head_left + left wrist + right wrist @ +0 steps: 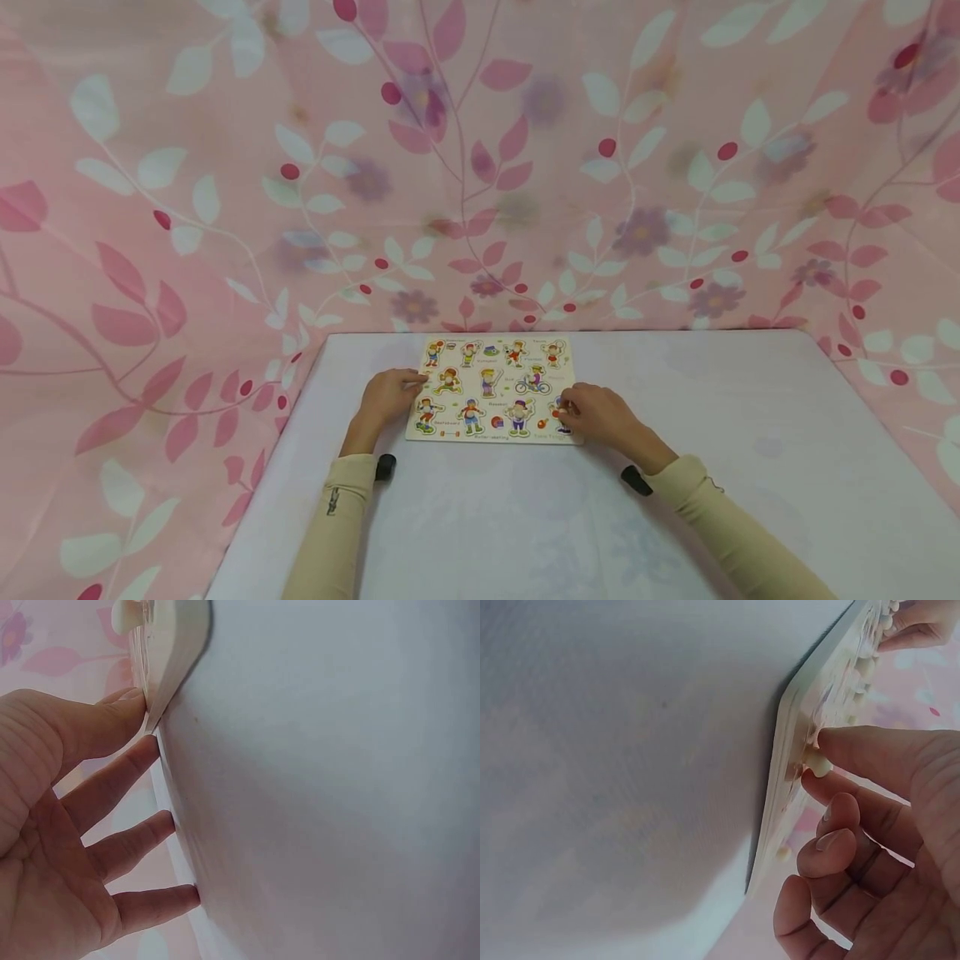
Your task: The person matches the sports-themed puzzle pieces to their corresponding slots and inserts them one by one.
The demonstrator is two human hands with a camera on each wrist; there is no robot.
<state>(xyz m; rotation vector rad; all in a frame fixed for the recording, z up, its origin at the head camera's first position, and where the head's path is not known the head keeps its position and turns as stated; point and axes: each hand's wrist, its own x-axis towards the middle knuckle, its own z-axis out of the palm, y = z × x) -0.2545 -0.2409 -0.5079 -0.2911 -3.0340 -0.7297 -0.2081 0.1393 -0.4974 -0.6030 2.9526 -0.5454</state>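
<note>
A wooden knob puzzle board (pixel 413 432) with cartoon sports figures lies flat on the table, and its visible recesses hold their pieces. Beside its left edge is my left hand (pixel 388 395); the thumb touches the board's edge, while the other fingers reach down to the tabletop, fairly straight, as the left wrist view shows. At the lower right corner my right hand (pixel 603 414) pinches the small round knob (pixel 820 764) of a puzzle piece (pixel 562 423) between thumb and index finger. That piece sits at the board's surface, partly covered by the fingers. The remaining right fingers are curled.
A white cloth covers the table (pixel 495 517). Behind it and along the sides hangs a pink floral curtain (pixel 480 208). Dark wrist camera pieces show at the left cuff (pixel 386 467) and right cuff (pixel 637 480). Other puzzle knobs (pixel 865 669) stand up from the board.
</note>
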